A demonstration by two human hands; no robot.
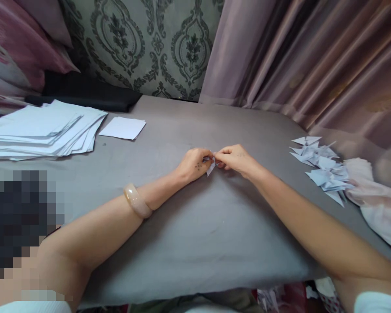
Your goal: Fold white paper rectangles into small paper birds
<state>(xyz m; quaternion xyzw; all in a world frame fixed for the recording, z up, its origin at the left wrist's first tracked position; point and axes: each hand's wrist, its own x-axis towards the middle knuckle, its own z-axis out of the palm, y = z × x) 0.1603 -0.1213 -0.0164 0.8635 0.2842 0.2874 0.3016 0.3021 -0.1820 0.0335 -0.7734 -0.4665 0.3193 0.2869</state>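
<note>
At frame centre, my left hand (195, 164) and right hand (236, 160) each hold a pinching grip on one small folded paper piece (210, 167) above the grey worktop (189, 234).

White folded paper piece (211, 167), grey cloth (182, 226), pale pink bangle (137, 201), green damask-patterned wall (156, 43), mauve curtain (313, 56).

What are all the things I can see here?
small folded paper piece: one, white, pinched between both hands at mid table
paper stack: one messy pile, white, far left
small paper sheets: a few, white, beside the stack
folded paper triangles: a heap, white, right side
table cover: one, grey, under everything
curtain: one, dusty pink, back right
patterned wall: grey-green, back
bangle: one, pale, left wrist
left hand: grip on the paper piece
right hand: grip on the same piece
</note>
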